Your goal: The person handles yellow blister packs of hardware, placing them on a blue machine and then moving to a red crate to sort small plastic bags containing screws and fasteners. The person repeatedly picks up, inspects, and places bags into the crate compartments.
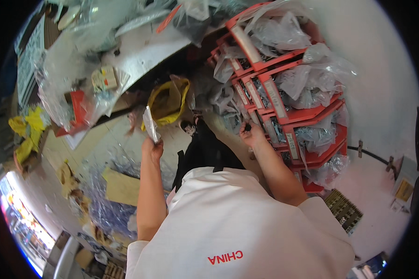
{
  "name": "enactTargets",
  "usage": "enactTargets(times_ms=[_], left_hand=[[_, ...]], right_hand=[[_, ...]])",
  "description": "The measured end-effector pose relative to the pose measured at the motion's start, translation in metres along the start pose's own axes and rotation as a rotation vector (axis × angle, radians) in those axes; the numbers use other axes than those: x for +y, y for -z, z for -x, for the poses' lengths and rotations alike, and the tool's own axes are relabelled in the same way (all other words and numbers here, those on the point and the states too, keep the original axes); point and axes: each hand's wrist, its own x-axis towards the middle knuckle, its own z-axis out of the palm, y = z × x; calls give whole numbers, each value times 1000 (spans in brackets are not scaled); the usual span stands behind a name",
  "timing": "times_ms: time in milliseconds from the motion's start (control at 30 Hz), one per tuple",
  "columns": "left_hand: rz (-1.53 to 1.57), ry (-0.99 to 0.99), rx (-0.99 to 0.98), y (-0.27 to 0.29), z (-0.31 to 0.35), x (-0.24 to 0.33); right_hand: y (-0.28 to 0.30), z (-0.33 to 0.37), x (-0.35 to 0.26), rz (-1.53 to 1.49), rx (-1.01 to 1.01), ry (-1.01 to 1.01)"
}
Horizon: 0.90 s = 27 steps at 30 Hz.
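My left hand [152, 147] is closed around the lower end of a narrow white piece [149, 123] that looks like folded paper or plastic and points upward. Beyond it stands an open yellow bag [185, 93]. My right hand [253, 136] is beside the stacked red bins [273, 95], its fingers closed on a small dark piece [247, 126] too small to name. Clear plastic bags [284, 32] with small metallic-looking parts fill the bins and hang over their fronts.
A cluttered table [139, 58] crosses the far side, with plastic bags, a red bin [79, 109] and a small yellowish box [104, 78]. Plastic wrap [109, 204] and brown cardboard [122, 187] lie on the floor at left. A wall [377, 93] rises behind the bins.
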Motion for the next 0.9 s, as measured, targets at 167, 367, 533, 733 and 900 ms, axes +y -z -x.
enactTargets(times_ms=[167, 367, 533, 733, 900], left_hand=[[124, 12, 175, 102, -32, -44], [101, 8, 457, 256, -58, -75], [160, 232, 797, 316, -41, -60], [-328, 95, 502, 270, -43, -30], [-747, -91, 187, 160, -76, -1]], right_hand=[[30, -11, -1, 119, 49, -7], [78, -21, -12, 186, 147, 100], [106, 5, -27, 120, 262, 133], [96, 64, -18, -6, 266, 111], [71, 108, -15, 52, 62, 194]])
